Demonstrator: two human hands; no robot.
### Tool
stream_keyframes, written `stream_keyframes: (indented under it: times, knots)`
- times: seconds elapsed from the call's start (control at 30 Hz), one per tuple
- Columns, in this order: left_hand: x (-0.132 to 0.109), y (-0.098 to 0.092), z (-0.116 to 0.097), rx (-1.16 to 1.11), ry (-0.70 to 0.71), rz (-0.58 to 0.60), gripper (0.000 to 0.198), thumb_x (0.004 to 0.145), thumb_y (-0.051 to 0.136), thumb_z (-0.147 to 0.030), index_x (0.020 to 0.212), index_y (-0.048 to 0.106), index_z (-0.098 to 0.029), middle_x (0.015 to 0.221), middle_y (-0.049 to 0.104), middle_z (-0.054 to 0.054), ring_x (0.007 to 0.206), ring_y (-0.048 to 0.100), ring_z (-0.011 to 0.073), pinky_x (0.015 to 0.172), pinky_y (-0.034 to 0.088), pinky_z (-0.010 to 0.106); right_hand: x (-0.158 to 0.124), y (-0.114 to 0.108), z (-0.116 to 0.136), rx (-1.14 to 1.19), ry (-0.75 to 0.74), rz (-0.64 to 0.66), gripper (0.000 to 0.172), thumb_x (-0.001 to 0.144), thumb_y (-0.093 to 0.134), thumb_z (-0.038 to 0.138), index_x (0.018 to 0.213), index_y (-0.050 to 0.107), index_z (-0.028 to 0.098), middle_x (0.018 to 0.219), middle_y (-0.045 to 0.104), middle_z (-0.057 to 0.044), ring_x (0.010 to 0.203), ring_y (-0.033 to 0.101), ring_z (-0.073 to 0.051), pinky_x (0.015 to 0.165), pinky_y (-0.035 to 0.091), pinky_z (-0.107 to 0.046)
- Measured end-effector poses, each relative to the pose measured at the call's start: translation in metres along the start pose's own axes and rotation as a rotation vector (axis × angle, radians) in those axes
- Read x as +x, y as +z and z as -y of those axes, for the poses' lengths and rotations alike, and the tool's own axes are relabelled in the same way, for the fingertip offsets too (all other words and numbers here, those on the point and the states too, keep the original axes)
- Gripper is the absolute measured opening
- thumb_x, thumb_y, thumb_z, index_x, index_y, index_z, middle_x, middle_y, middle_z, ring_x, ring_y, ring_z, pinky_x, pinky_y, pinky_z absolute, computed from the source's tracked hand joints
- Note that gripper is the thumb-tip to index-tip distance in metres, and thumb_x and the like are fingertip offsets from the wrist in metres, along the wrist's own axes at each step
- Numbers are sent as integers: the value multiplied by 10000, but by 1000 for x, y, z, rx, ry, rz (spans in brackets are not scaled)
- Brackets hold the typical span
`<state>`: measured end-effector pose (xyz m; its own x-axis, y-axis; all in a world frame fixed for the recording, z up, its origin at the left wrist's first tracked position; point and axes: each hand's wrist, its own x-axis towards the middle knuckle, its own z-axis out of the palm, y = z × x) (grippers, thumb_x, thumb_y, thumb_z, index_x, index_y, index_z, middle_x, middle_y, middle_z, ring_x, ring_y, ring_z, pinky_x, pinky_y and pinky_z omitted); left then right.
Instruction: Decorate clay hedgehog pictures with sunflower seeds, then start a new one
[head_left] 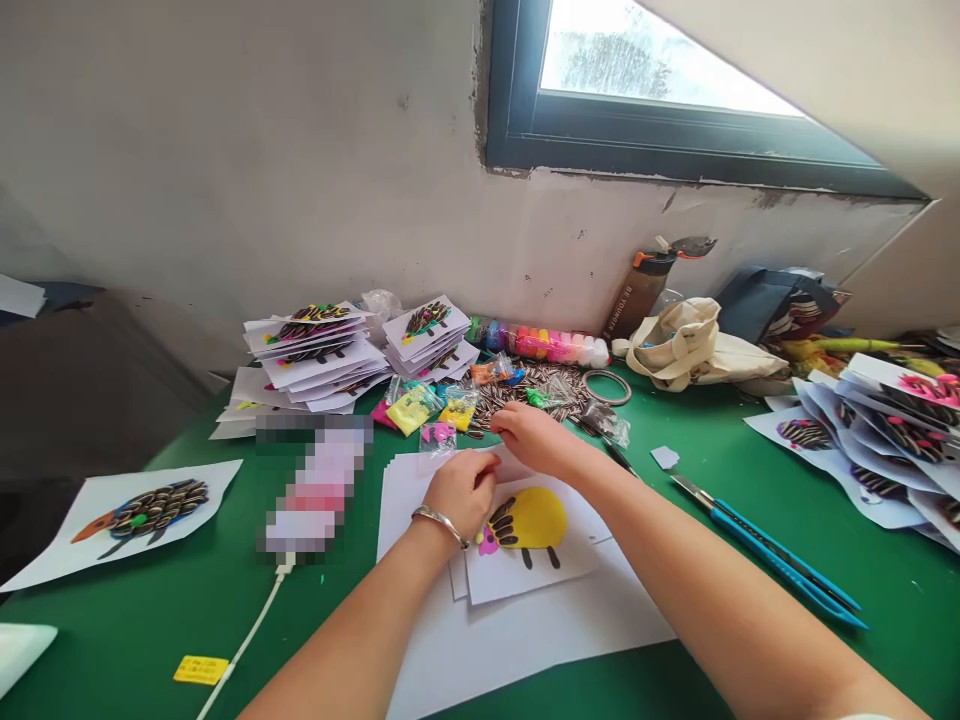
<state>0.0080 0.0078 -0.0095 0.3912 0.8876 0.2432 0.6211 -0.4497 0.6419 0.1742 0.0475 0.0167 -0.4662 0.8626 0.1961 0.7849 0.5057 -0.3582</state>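
Left grip (462, 490) curled at frame centre, right grip (537, 434) just above, cannot tell what's held; seeds (505, 527) partly cover yellow shape (543, 518), laying seems underway, light press likely next

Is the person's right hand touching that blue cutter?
Apart. The head view shows green tabletop between the right hand and the blue cutter.
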Motion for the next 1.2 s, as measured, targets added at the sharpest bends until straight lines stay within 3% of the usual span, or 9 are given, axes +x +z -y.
stream_keyframes:
  times: [0.1, 0.13, 0.2, 0.3, 0.43, 0.53, 0.63, 0.83, 1.2]
  knots:
    - [0, 0, 1, -5, -17, -10, 240, 770, 480, -134, 902, 670, -201, 874, 683, 31, 839, 613, 190, 787, 498, 324, -36, -15, 6, 64, 119, -111, 229, 790, 386, 83, 872, 576, 183, 791, 556, -20, 715, 491, -127, 638, 380, -227]
    - [0, 1, 1, -6, -20, -12, 242, 773, 480, -142, 908, 671, -202, 876, 683, 31, 840, 614, 189, 791, 498, 323, -49, -18, 11, 201, 192, -159, 189, 792, 405, 117, 859, 563, 195, 753, 549, -2, 682, 485, -123, 617, 384, -222]
    - [0, 1, 2, -9, -24, -10, 240, 772, 483, -153, 908, 674, -203, 875, 683, 29, 835, 617, 188, 796, 500, 322, -73, -19, 22, 432, 312, -168, 126, 782, 433, 166, 813, 549, 206, 703, 538, 17, 636, 475, -119, 577, 384, -219]
    - [1, 2, 2, -8, -25, -7, 236, 773, 484, -161, 903, 677, -196, 886, 685, 34, 833, 619, 189, 799, 499, 326, -90, -11, 37, 563, 371, -140, 128, 756, 444, 165, 772, 565, 204, 686, 538, 18, 628, 471, -120, 561, 377, -221]
    - [1, 1, 2, 1, -19, -10, 238, 768, 485, -156, 905, 675, -200, 880, 687, 34, 833, 618, 188, 786, 502, 323, -87, 3, 45, 544, 356, -152, 156, 746, 444, 142, 778, 584, 206, 699, 572, 20, 641, 490, -120, 584, 387, -222]
    - [2, 0, 1, 3, -12, -10, 244, 766, 481, -148, 905, 673, -207, 879, 689, 29, 831, 618, 183, 782, 504, 318, -84, 8, 43, 481, 341, -90, 190, 758, 429, 120, 754, 598, 207, 703, 602, 19, 659, 516, -124, 602, 392, -224]
    - [2, 1, 1, 0, -14, -7, 247, 768, 479, -145, 911, 671, -204, 891, 689, 30, 838, 617, 181, 787, 504, 316, -85, 9, 43, 393, 289, -38, 225, 775, 419, 96, 744, 608, 214, 706, 613, 23, 680, 525, -126, 613, 384, -223]
    - [2, 2, 2, -9, -10, -20, 241, 769, 478, -145, 898, 669, -214, 889, 687, 23, 842, 621, 179, 782, 505, 310, -85, 10, 44, 307, 285, -56, 205, 774, 471, 85, 766, 630, 214, 760, 627, 1, 745, 537, -147, 678, 391, -245]
    - [2, 1, 2, -8, -8, -13, 234, 776, 482, -157, 908, 665, -218, 880, 684, 19, 831, 618, 179, 786, 504, 315, -87, 12, 47, 219, 252, -45, 233, 793, 463, 66, 803, 642, 215, 764, 602, -23, 763, 517, -158, 654, 381, -241]
